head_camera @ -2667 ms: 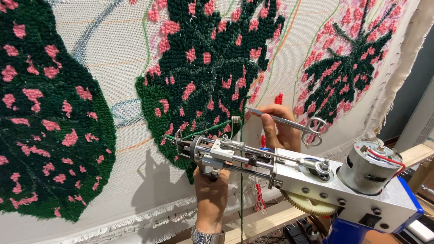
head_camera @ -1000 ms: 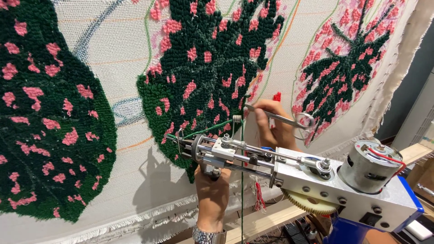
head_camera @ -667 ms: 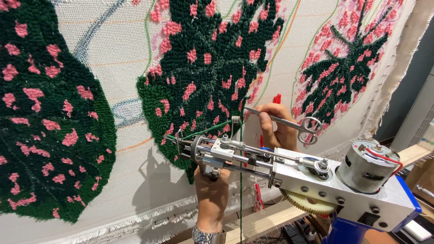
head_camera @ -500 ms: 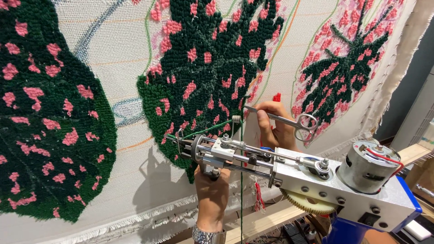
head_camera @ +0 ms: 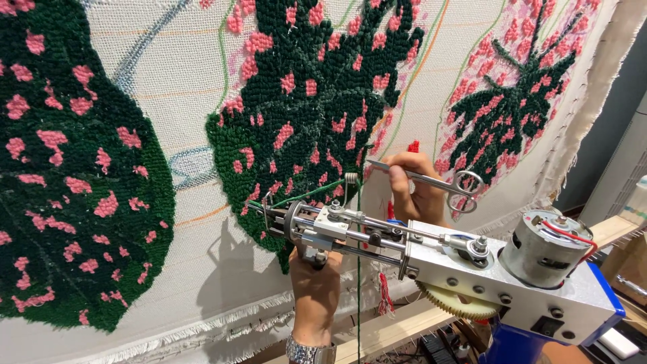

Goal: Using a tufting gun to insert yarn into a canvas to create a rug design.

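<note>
Little has moved since the earlier frames. Scissors [head_camera: 431, 180] are pinched in the right hand [head_camera: 419, 189] at the cloth [head_camera: 168, 87]; the gun [head_camera: 431, 259] is gripped underneath by the left hand [head_camera: 315, 290]. Trimming seems underway; careful snipping comes next.

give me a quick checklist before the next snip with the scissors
1. Left hand grips the tufting gun front handle: ok.
2. Right hand holds the scissors: ok.
3. Scissor tips at the dark green pile edge: ok.
4. Blades open or shut: cannot tell.
5. Green yarn hanging clear of the blades: cannot tell.
6. Gun needle off the backing cloth: cannot tell.
</note>
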